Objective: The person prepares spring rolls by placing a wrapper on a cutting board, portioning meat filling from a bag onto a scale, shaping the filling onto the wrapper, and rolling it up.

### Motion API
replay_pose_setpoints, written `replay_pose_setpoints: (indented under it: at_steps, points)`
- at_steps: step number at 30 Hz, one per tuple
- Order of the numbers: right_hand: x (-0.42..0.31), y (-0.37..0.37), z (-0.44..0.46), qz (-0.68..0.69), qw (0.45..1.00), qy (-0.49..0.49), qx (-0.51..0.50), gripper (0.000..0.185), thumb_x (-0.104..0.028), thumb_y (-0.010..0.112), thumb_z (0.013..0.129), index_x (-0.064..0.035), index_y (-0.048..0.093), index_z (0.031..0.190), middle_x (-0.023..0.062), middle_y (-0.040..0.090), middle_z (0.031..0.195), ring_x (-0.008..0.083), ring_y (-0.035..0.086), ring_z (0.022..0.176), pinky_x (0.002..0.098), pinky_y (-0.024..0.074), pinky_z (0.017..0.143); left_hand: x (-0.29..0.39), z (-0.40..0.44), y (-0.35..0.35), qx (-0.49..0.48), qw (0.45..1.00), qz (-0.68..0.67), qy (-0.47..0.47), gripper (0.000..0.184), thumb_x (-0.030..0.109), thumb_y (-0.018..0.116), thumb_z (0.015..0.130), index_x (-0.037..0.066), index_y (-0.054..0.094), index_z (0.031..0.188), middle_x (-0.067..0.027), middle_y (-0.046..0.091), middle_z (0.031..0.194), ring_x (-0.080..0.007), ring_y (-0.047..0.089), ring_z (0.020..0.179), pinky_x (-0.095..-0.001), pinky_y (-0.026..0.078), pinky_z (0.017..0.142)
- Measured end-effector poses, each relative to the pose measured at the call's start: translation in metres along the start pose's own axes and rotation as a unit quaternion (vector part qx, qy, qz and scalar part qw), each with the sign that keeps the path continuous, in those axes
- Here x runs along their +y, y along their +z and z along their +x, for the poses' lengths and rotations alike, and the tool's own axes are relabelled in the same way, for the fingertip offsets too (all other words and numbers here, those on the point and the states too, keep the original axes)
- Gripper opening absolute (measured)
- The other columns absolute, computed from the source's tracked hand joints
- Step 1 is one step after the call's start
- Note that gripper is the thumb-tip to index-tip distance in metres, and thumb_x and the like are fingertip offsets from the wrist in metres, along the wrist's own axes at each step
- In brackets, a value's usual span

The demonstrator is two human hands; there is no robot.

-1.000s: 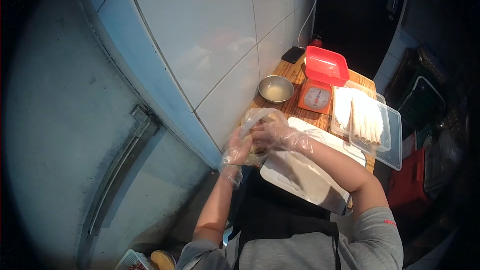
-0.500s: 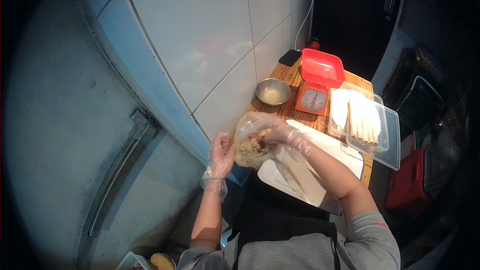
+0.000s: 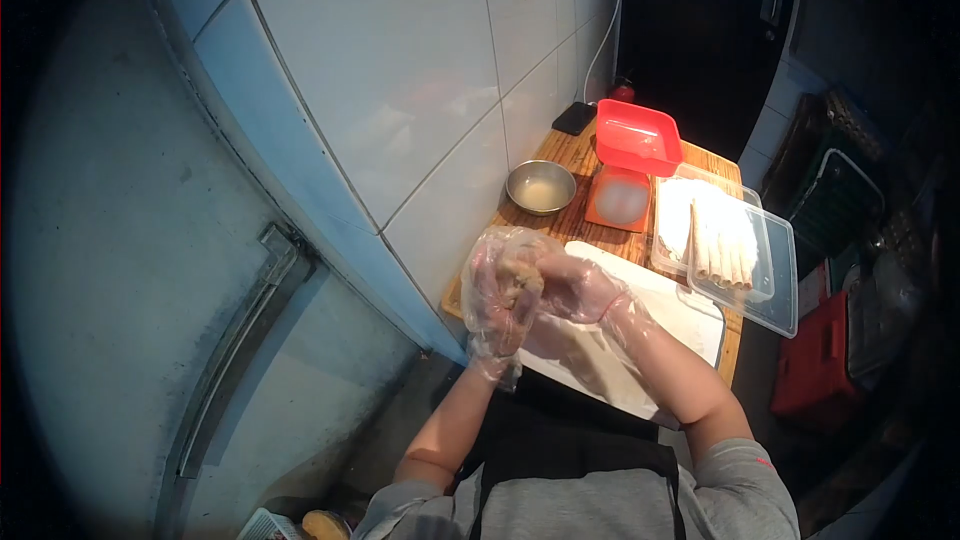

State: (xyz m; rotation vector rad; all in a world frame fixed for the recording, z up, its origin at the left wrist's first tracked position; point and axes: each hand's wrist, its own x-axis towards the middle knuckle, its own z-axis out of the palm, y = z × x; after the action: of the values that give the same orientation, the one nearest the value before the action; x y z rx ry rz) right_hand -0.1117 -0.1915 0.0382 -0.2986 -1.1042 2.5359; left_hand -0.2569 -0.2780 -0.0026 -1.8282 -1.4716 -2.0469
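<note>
My left hand (image 3: pixel 497 315), in a clear plastic glove, is cupped around a clump of pale, chunky filling (image 3: pixel 521 278). From the right side my right hand (image 3: pixel 582 290), gloved too, presses its fingers against the same clump. A clear plastic bag (image 3: pixel 508 239) shows around and behind the hands, and how much filling lies inside it is hidden. Below the right forearm, a pale flat wrapper (image 3: pixel 585 360) lies on the white board (image 3: pixel 690 315), partly covered by the arm.
Behind the hands stand a metal bowl of cloudy liquid (image 3: pixel 541 190) and an orange scale (image 3: pixel 618 202) with a red tray (image 3: pixel 640 138). At right, several rolls (image 3: pixel 722 245) lie in a plastic container (image 3: pixel 778 290). A phone (image 3: pixel 574 119) rests by the tiled wall.
My left hand has moved right and up from beside the bag to meet my right hand. Filling that was seen in the bag is now a clump between both hands.
</note>
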Motion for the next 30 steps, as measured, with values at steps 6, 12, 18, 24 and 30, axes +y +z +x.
replay_pose_setpoints:
  at_steps: [6, 12, 18, 24, 30]
  points:
    - [0.018, -0.01, 0.001, -0.207, 0.973, -0.055, 0.088, 0.034, -0.025, 0.067, 0.098, -0.0083, 0.064, 0.128, 0.0046, 0.065, 0.121, 0.0145, 0.061, 0.104, 0.0345, 0.0493, 0.095, 0.019, 0.007, 0.005, 0.027, 0.98, -0.145, -0.137, 0.057, 0.054, 0.064, 0.096, 0.0, 0.064, 0.115, -0.0109, 0.068, 0.101, -0.0247, 0.065, 0.101, -0.0377, 0.051, 0.092]
    - [-0.006, 0.006, -0.01, -0.468, 0.789, -0.303, 0.257, 0.036, -0.023, 0.071, 0.09, -0.003, 0.064, 0.12, 0.015, 0.061, 0.112, 0.027, 0.061, 0.109, 0.0371, 0.0515, 0.095, -0.006, 0.017, 0.02, 0.138, 0.647, -0.583, -0.472, 0.059, 0.059, 0.057, 0.097, 0.003, 0.064, 0.114, -0.0088, 0.068, 0.105, -0.0254, 0.067, 0.101, -0.0422, 0.057, 0.09]
    - [-0.007, 0.044, -0.01, -0.642, 0.617, -0.449, 0.072, 0.032, -0.017, 0.068, 0.088, -0.0053, 0.065, 0.118, 0.0179, 0.059, 0.126, 0.0401, 0.055, 0.124, 0.0518, 0.0422, 0.105, 0.047, 0.039, 0.01, 0.017, 0.667, -0.577, -0.471, 0.094, 0.081, 0.023, 0.095, 0.002, 0.053, 0.137, -0.0147, 0.063, 0.13, -0.0286, 0.066, 0.109, -0.0406, 0.057, 0.094]
    - [0.006, 0.037, -0.004, -0.611, 0.613, -0.493, 0.09, 0.024, -0.015, 0.07, 0.088, -0.0077, 0.069, 0.111, 0.0149, 0.065, 0.113, 0.0398, 0.062, 0.112, 0.0474, 0.0498, 0.095, 0.003, 0.018, 0.01, -0.088, 0.633, -0.639, -0.429, 0.099, 0.086, 0.026, 0.09, 0.004, 0.051, 0.139, -0.0125, 0.057, 0.136, -0.0284, 0.05, 0.131, -0.0457, 0.038, 0.115]
    - [-0.08, -0.021, -0.006, 0.142, 0.973, -0.129, 0.127, 0.034, -0.033, 0.07, 0.095, -0.0007, 0.068, 0.107, 0.0092, 0.067, 0.091, 0.022, 0.064, 0.08, 0.0379, 0.0568, 0.073, -0.006, -0.008, 0.031, -0.077, 0.585, -0.667, -0.455, 0.092, 0.086, 0.035, 0.088, 0.015, 0.048, 0.145, -0.0093, 0.053, 0.14, -0.0258, 0.051, 0.122, -0.0416, 0.038, 0.104]
